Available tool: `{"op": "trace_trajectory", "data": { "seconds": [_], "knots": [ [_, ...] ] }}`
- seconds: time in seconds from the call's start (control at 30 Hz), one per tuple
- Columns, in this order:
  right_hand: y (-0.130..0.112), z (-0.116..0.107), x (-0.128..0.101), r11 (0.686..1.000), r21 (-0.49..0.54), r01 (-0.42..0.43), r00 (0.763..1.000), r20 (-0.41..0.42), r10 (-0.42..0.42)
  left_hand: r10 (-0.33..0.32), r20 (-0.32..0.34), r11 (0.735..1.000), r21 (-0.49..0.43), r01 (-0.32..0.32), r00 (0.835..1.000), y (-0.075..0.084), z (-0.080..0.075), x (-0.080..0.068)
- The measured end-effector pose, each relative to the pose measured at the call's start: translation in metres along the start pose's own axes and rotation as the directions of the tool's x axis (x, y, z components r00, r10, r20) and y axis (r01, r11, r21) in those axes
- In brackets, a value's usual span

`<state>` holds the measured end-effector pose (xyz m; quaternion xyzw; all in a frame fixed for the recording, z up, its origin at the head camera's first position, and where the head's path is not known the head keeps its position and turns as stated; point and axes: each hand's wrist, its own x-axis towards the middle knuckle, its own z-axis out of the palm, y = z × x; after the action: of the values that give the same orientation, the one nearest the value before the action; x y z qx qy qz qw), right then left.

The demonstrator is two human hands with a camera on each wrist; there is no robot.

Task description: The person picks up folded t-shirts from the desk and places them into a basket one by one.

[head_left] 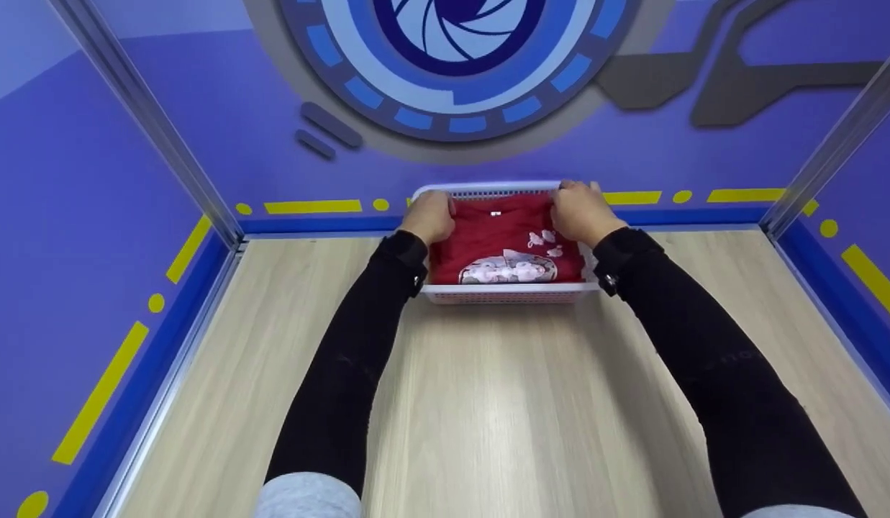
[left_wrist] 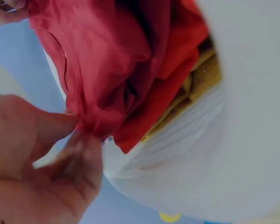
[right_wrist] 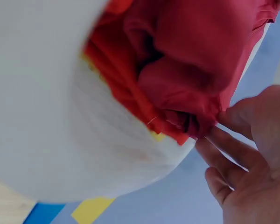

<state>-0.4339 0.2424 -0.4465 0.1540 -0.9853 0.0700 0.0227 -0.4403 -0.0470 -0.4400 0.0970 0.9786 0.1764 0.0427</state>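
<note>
A folded red shirt (head_left: 503,237) with a white print lies on top in a white basket (head_left: 509,293) at the far edge of the wooden table. My left hand (head_left: 430,216) is at the shirt's far left corner, my right hand (head_left: 580,212) at its far right corner. In the left wrist view my left hand (left_wrist: 78,133) pinches the edge of the red shirt (left_wrist: 116,60) between thumb and fingers. Seen from the right wrist, my right hand (right_wrist: 213,128) pinches the bunched corner of the red shirt (right_wrist: 196,60). A yellow garment (left_wrist: 203,77) lies under the red cloth.
The basket stands against the purple back wall (head_left: 221,108) with yellow and blue stripes. Purple side walls and metal posts (head_left: 150,122) close in the table on left and right. The light wooden tabletop (head_left: 502,417) stretches between my arms.
</note>
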Motion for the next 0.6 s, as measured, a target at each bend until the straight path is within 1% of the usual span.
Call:
{"op": "trace_trajectory", "data": {
  "seconds": [0.07,0.13,0.2,0.23,0.3,0.37,0.43,0.5,0.57,0.6],
  "knots": [
    [0.002,0.001,-0.002,1.0,-0.005,-0.001,0.998,0.068,0.001,0.022,0.061,1.0,0.007,-0.022,0.998,0.001,0.001,-0.004],
    [0.005,0.003,-0.005,1.0,0.009,-0.005,0.992,0.125,0.004,0.039,0.127,0.999,-0.008,-0.038,0.991,0.001,0.003,-0.008],
    [0.007,0.002,-0.008,0.999,0.046,-0.005,0.988,0.153,-0.002,0.058,0.17,0.998,-0.017,-0.056,0.984,0.001,0.003,-0.012],
    [0.009,0.001,-0.01,0.998,0.066,-0.001,0.989,0.15,-0.009,0.076,0.178,0.997,-0.016,-0.075,0.981,0.0,0.003,-0.014],
    [0.012,-0.003,-0.015,0.993,0.119,0.02,0.993,0.109,-0.033,0.121,0.162,0.993,-0.019,-0.119,0.979,0.0,0.0,-0.02],
    [0.015,-0.009,-0.022,0.982,0.176,0.065,0.997,0.038,-0.072,0.179,0.123,0.984,-0.013,-0.179,0.976,0.0,-0.004,-0.027],
    [0.015,-0.016,-0.032,0.968,0.224,0.109,0.994,-0.039,-0.103,0.24,0.082,0.971,-0.02,-0.239,0.967,0.001,-0.009,-0.037],
    [0.014,-0.022,-0.045,0.953,0.267,0.142,0.989,-0.084,-0.124,0.298,0.057,0.954,-0.028,-0.297,0.953,0.002,-0.014,-0.05],
    [0.01,-0.023,-0.059,0.941,0.301,0.157,0.987,-0.093,-0.135,0.366,0.045,0.931,-0.018,-0.366,0.93,0.003,-0.015,-0.065],
    [0.007,-0.023,-0.067,0.936,0.304,0.175,0.984,-0.092,-0.154,0.397,0.042,0.918,-0.008,-0.397,0.917,0.003,-0.014,-0.072]
  ]
}}
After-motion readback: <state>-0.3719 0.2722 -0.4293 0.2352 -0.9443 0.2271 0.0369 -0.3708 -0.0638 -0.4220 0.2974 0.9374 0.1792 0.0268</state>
